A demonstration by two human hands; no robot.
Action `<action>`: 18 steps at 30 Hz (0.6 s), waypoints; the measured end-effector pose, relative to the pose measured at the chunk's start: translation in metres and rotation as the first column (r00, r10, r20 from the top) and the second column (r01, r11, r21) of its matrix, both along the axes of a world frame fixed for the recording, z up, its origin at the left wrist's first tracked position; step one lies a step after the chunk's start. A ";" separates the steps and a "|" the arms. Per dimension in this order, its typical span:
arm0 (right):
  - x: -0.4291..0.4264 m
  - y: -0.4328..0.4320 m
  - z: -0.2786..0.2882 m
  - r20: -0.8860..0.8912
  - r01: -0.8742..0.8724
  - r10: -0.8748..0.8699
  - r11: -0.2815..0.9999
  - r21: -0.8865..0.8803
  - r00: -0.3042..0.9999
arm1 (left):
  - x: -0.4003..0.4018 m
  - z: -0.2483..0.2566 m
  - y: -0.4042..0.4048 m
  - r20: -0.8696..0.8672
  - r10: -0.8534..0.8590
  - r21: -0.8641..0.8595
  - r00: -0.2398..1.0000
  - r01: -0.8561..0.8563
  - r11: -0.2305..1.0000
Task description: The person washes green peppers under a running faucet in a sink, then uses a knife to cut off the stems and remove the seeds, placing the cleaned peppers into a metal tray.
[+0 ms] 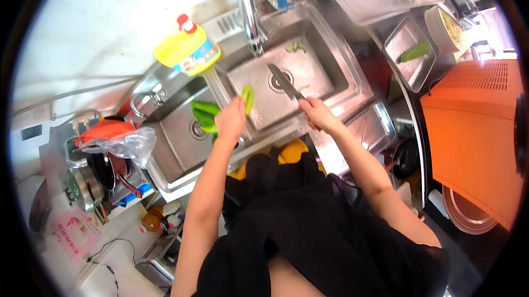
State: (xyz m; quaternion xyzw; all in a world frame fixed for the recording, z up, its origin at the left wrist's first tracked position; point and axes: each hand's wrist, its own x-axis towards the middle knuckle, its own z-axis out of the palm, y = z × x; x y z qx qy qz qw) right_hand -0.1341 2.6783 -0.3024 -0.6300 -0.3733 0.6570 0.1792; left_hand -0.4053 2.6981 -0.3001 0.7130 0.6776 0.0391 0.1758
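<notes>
My left hand (pixel 231 118) holds a light-green vegetable piece (pixel 248 98), seemingly a pepper, over the near left edge of the right sink basin (pixel 297 61). In my right hand (pixel 317 114) is the handle of a kitchen knife (pixel 282 80), its blade pointing up and left above the drain. Several green peppers (pixel 203 114) lie beside my left hand, over the left sink basin (pixel 177 131); my hand and forearm hide part of them. Green scraps (pixel 295 48) lie at the far side of the right basin. Another long green vegetable (pixel 415 52) rests in a steel tray (pixel 409 74) at the right.
A chrome faucet (pixel 249 16) rises behind the right basin. A yellow detergent bottle (pixel 188 51) stands behind the divider between basins. Pans (pixel 101 169) and a clear plastic bag (pixel 140 146) are at the left. An orange cabinet-like unit (pixel 471 131) stands at the right.
</notes>
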 end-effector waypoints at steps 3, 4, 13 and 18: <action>-0.002 0.008 0.024 -0.087 0.067 -0.069 0.998 -0.021 0.994 | 0.015 -0.006 0.005 -0.035 -0.069 0.152 0.997 0.074 0.986; -0.005 0.011 0.025 -0.091 0.057 -0.057 0.998 -0.009 0.994 | 0.009 -0.028 -0.005 -0.123 -0.180 0.021 0.976 0.184 0.983; 0.016 -0.001 0.028 0.005 0.095 -0.095 0.995 0.024 0.995 | 0.011 -0.039 -0.021 -0.078 -0.267 -0.360 0.960 0.223 0.906; 0.022 -0.005 0.016 0.305 -0.293 0.154 0.822 0.488 0.940 | -0.010 -0.029 -0.025 0.386 0.094 -0.112 0.918 -0.055 0.992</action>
